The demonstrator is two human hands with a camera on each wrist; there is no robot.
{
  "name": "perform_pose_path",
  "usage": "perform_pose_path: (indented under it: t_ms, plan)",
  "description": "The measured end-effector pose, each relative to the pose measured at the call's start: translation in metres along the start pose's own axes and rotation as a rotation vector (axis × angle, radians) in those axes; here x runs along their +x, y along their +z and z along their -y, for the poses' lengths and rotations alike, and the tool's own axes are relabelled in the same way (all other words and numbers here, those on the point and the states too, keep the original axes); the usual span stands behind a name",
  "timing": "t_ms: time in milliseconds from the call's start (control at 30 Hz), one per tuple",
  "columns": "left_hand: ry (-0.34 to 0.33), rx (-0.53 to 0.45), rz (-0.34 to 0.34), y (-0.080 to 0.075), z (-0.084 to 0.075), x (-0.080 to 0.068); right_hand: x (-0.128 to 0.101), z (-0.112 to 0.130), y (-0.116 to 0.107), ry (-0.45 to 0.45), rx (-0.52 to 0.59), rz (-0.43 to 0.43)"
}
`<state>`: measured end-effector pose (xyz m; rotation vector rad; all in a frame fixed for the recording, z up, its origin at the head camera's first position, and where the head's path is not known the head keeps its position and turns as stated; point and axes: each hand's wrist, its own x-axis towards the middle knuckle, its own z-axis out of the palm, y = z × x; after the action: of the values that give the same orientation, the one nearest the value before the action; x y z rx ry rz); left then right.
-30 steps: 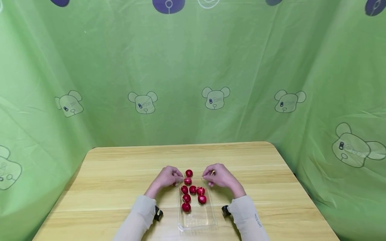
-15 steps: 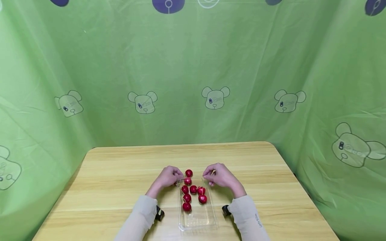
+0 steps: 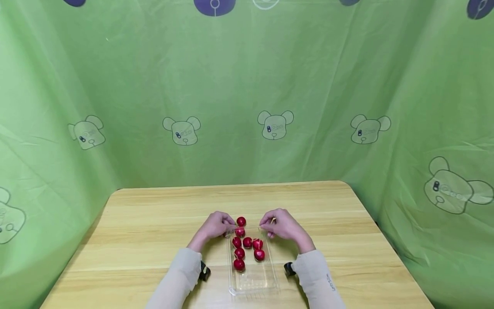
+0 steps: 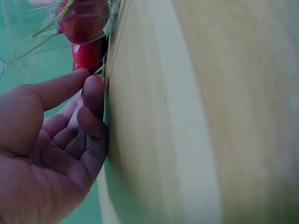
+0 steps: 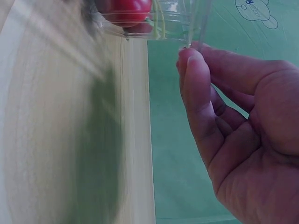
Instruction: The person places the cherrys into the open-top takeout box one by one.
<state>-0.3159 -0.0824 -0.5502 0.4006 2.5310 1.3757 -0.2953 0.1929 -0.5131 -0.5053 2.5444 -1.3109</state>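
Seven red cherries are held in a clear plastic tray at the near middle of the wooden table; an eighth lies just beyond it. Its far corners are pinched by the left hand and the right hand.

Open desk left, right, far; clear tray with cherries blocking centre near; curtain closing far side.
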Motion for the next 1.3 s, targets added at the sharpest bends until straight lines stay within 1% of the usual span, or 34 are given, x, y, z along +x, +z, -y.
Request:
perform_pose_path:
  t_ms: [200, 333, 467, 700, 833, 1000, 1167, 1300]
  plan:
    - [0.008, 0.038, -0.003, 0.001, -0.003, 0.000, 0.000, 0.000, -0.001, 0.001, 0.007, 0.004]
    - [0.001, 0.068, -0.024, 0.003, -0.003, -0.001, 0.000, -0.001, 0.000, -0.003, 0.005, 0.006]
    - [-0.002, 0.076, -0.046, 0.003, -0.001, -0.001, 0.000, -0.002, 0.000, 0.000, 0.000, 0.006]
    - [-0.016, 0.035, -0.056, 0.002, -0.002, -0.002, 0.000, 0.000, -0.001, 0.010, -0.001, 0.008]
    - [-0.030, -0.009, -0.047, 0.000, -0.004, -0.002, -0.001, 0.000, -0.001, 0.014, 0.000, 0.004]
    - [-0.042, -0.049, -0.038, -0.002, -0.004, -0.002, 0.000, 0.000, -0.001, -0.002, 0.000, 0.005]
    - [-0.055, -0.069, -0.041, -0.004, -0.005, -0.003, 0.000, -0.001, -0.001, -0.009, 0.003, 0.005]
    - [-0.051, -0.070, -0.049, -0.007, -0.007, -0.003, 0.001, -0.001, -0.001, -0.012, 0.003, 0.002]
